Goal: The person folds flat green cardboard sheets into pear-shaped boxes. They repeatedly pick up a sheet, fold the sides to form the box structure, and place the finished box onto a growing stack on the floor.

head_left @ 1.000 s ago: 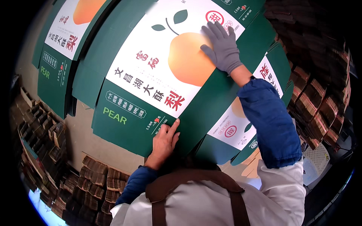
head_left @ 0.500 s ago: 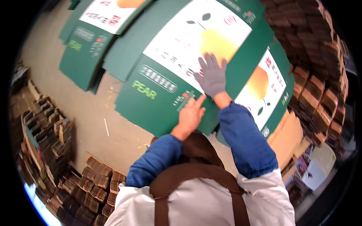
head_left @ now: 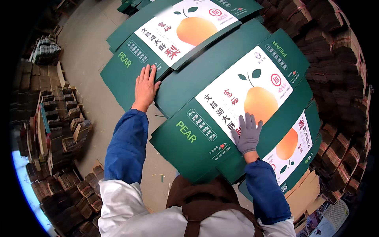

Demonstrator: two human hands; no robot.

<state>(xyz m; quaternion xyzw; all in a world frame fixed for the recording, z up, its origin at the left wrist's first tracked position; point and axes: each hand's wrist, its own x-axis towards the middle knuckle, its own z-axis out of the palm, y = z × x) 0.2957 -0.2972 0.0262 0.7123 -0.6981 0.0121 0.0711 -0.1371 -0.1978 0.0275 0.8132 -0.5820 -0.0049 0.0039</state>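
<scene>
Printed green carton blanks with a white panel and a yellow pear lie flat in front of me. My left hand, bare, rests with its fingers extended on the lower corner of the farther carton blank. On the nearer carton blank, my gloved right hand lies flat over the lower part of the pear picture, fingers spread. Another printed panel shows to the right, beyond my right forearm. Neither hand grips anything that I can see.
Bundles of brown cardboard stand on the floor at the left, with more at the lower left. Tall cardboard stacks line the right. Plain cardboard sheets and a white plastic chair are at the lower right. Scraps litter the floor.
My left hand has moved left and away from me, from the nearer blank onto the farther one. My right hand stays flat on the nearer blank. The view has shifted, showing more of the farther blank.
</scene>
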